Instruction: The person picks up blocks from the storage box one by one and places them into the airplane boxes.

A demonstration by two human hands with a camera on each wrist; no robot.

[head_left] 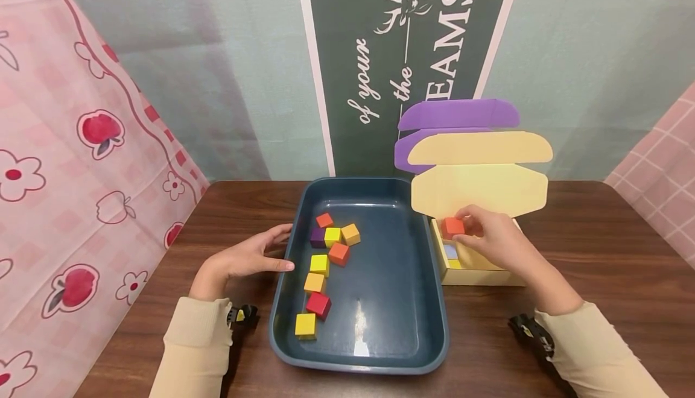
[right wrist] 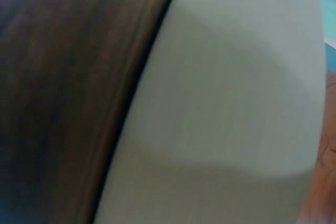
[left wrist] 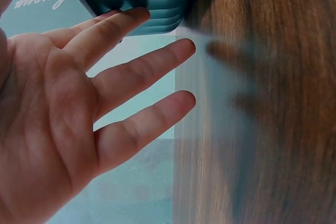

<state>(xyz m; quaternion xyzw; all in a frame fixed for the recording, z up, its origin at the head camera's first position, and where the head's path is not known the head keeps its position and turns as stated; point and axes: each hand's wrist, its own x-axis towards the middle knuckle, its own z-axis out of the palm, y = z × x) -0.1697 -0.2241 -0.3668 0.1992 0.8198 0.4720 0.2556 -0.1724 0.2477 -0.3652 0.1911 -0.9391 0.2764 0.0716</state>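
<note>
In the head view my right hand (head_left: 502, 238) pinches an orange-red cube (head_left: 453, 227) at the upper left corner of an open cream cardboard box (head_left: 483, 277). Inside that box a pale blue block (head_left: 450, 251) and a yellow block (head_left: 454, 263) show; the hand covers part of the interior. My left hand (head_left: 247, 258) lies along the left side of a dark blue tray (head_left: 359, 364), its thumb over the rim. The left wrist view shows its fingers (left wrist: 142, 72) extended, some against the tray's outer wall. Yellow, red, orange and purple cubes lie on the tray's left half, among them a red cube (head_left: 318, 306).
A purple box lid (head_left: 458, 114) stands behind the raised cream lid (head_left: 480, 184). The box sits right beside the tray on the brown wooden table (head_left: 228, 337). Curtains hang behind the table and on both sides. The box wall (right wrist: 226, 87) fills most of the right wrist view.
</note>
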